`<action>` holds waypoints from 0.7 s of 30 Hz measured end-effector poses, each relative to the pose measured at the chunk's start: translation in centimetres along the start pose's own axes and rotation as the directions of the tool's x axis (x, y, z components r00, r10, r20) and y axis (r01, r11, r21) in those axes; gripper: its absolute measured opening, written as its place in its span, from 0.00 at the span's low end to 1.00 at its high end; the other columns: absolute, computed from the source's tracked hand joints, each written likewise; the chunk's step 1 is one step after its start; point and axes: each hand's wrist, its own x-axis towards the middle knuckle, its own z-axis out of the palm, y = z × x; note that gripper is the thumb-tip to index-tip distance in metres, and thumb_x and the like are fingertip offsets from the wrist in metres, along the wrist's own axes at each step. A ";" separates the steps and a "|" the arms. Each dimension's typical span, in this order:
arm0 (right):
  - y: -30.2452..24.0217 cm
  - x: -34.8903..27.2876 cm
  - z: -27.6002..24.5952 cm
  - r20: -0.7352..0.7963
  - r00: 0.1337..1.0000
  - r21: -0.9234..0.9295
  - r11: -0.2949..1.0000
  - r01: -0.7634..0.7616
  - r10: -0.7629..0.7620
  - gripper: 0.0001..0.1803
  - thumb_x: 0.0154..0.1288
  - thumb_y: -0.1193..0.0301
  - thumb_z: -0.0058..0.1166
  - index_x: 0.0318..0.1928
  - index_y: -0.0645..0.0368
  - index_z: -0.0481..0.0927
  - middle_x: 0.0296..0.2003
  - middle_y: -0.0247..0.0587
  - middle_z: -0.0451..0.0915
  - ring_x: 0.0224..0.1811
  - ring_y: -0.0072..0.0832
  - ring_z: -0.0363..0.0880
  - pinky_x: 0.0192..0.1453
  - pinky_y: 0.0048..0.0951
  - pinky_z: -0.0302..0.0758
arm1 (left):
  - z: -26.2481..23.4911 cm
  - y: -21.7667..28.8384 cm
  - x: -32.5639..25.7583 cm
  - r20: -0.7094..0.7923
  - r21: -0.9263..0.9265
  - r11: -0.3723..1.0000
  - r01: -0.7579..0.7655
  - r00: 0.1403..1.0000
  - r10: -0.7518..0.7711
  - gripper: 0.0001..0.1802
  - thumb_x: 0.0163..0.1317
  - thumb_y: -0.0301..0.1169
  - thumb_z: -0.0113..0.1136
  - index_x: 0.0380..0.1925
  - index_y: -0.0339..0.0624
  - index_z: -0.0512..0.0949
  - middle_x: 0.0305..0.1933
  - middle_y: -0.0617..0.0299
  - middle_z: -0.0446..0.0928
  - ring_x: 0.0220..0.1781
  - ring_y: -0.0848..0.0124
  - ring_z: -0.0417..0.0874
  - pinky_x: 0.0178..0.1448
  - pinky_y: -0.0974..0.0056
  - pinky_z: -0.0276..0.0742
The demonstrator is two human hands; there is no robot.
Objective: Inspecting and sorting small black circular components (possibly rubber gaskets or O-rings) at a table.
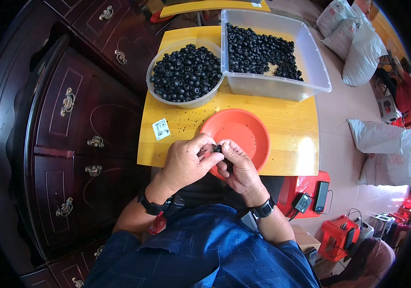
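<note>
My left hand [186, 157] and my right hand [240, 169] meet over the near left edge of a shallow orange basin [244, 126]. Between their fingertips is a small black round part [217, 149], pinched by both hands. More black shows under my right fingers, but whether it is a second part is hidden. Beyond the basin stands a round clear tub [200, 102] heaped with similar black hollow parts [186, 72]. To its right, a rectangular translucent bin [272, 87] holds many more, mostly toward its left side.
A yellow table [292, 139] carries everything, with dark crumbs and a white label [161, 129] on it. Dark wooden cabinets [85, 115] stand close on the left. On the right are red stools [301, 187] with devices, white sacks [364, 53] and other people.
</note>
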 end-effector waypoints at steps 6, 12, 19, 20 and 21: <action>-0.1 -0.1 0.7 0.004 1.000 0.012 1.000 -0.007 0.007 0.09 0.78 0.62 0.49 0.45 0.53 0.75 0.30 0.26 0.74 0.24 0.12 0.67 0.24 0.14 0.63 | -0.3 -0.5 0.3 0.096 -0.179 0.978 0.108 0.991 -0.092 0.12 0.58 0.30 0.72 0.31 0.41 0.76 0.17 0.64 0.71 0.18 0.74 0.71 0.25 0.65 0.67; 0.1 -0.1 0.2 -0.005 1.000 0.052 0.999 -0.005 0.005 0.09 0.79 0.63 0.48 0.47 0.54 0.75 0.32 0.27 0.72 0.25 0.13 0.66 0.25 0.15 0.63 | -0.4 -1.1 0.2 0.152 -0.262 0.952 0.160 0.981 -0.123 0.07 0.61 0.27 0.69 0.34 0.40 0.79 0.18 0.68 0.70 0.20 0.81 0.68 0.26 0.70 0.65; -0.3 -0.1 0.6 -0.095 0.995 0.053 0.998 0.015 -0.010 0.13 0.80 0.62 0.45 0.51 0.56 0.76 0.36 0.29 0.73 0.26 0.15 0.67 0.25 0.16 0.65 | -0.7 -0.6 0.2 0.107 -0.215 0.972 0.099 0.991 -0.078 0.05 0.64 0.25 0.65 0.38 0.38 0.79 0.21 0.73 0.71 0.22 0.87 0.65 0.26 0.74 0.61; -0.2 -0.1 0.4 -0.096 0.995 0.053 0.998 0.016 -0.011 0.13 0.80 0.62 0.45 0.51 0.56 0.76 0.36 0.29 0.73 0.26 0.15 0.67 0.25 0.16 0.65 | -0.7 -0.5 0.2 0.091 -0.201 0.976 0.079 0.994 -0.061 0.05 0.64 0.25 0.66 0.37 0.38 0.79 0.21 0.73 0.71 0.22 0.86 0.65 0.26 0.74 0.61; 0.0 0.0 0.1 -0.085 0.996 0.070 0.997 0.017 -0.011 0.12 0.80 0.61 0.45 0.50 0.56 0.76 0.36 0.29 0.73 0.26 0.15 0.67 0.25 0.16 0.65 | -0.5 -0.6 0.2 0.092 -0.201 0.976 0.079 0.994 -0.061 0.05 0.64 0.25 0.66 0.37 0.38 0.79 0.21 0.73 0.71 0.22 0.86 0.65 0.26 0.74 0.61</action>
